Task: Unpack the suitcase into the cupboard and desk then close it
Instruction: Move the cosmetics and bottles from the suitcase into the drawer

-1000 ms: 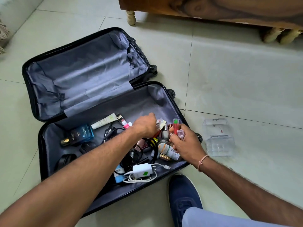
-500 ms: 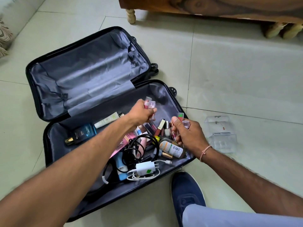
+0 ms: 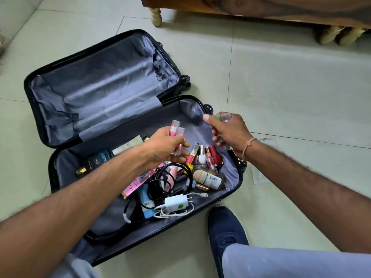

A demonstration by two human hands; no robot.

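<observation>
Left hand (image 3: 167, 146) gripping pink lip-gloss tubes (image 3: 175, 131), right hand (image 3: 228, 130) clutching clear-capped tubes (image 3: 225, 117), above open suitcase (image 3: 233, 178) at 6 o'clock: best lifted upright, grips firm, clear of tangled black cable (image 3: 160, 177).

Pale green floor tiles (image 3: 281, 81) lay under me, their seams dark. Ahead stood dark wooden furniture (image 3: 261, 7) on turned, cream-coloured legs (image 3: 156, 16). Soft, even light fell.
</observation>
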